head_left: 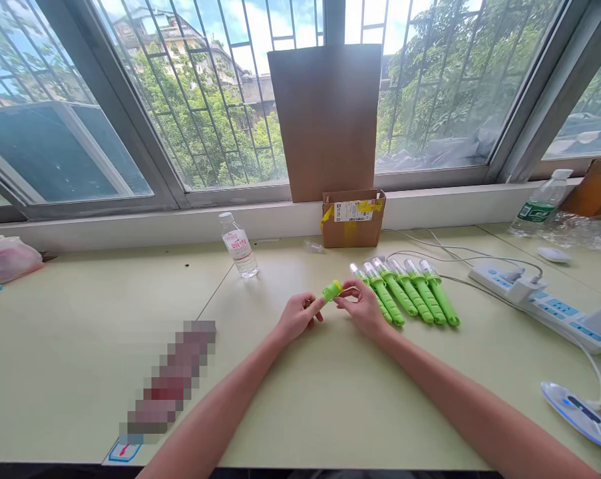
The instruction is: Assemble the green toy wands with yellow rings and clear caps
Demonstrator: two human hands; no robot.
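A bright green plastic stick (329, 293) with a yellow ring at its end is held just above the table. Most of it is hidden in my left hand (300, 311), which is closed around it. The fingertips of my right hand (361, 307) are pinched at the yellow end; whether they grip the ring or some small piece there, I cannot tell. Just beyond my right hand lie several green sticks (420, 293) with ridged handles and clear tips, side by side in a slanted row. My right hand partly covers the nearest of them.
A water bottle (239, 246) and a small cardboard box (353, 219) stand toward the window, with a brown board (330, 120) behind the box. On the right are a power strip (550, 309), cables, a white device (580, 414) and another bottle (540, 203). A pinkish bag (9, 256) lies far left.
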